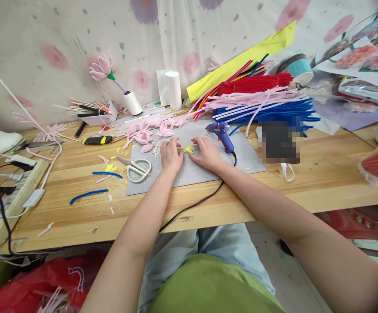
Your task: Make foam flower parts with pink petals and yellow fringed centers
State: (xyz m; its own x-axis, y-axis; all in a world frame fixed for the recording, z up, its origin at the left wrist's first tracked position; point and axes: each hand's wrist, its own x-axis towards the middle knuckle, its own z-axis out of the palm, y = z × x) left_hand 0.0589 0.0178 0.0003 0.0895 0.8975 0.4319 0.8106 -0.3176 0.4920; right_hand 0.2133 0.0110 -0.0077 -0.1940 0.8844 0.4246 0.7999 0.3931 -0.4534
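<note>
A small bunch of yellow-green strands [189, 149] lies on the grey cutting mat [247, 158], between my two hands. My left hand [172, 156] rests on the mat just left of the bunch, fingers curved and apart. From the other side my right hand [206, 153] reaches to it, with thumb and fingers spread around its right edge. Whether fingertips touch the strands is too small to tell. Pale thin strands [157, 148] lie beside my left hand. Pink fuzzy petals [144, 137] are piled behind it. A purple glue gun [222, 135] lies behind my right hand.
Scissors [139, 170] lie at the mat's left edge, near blue pipe cleaner pieces [89, 195]. Bundles of blue pipe cleaners [267, 111] and red ones [254, 84] fill the back right. The glue gun's black cord [195, 203] crosses the table's front. A power strip [22, 195] stands left.
</note>
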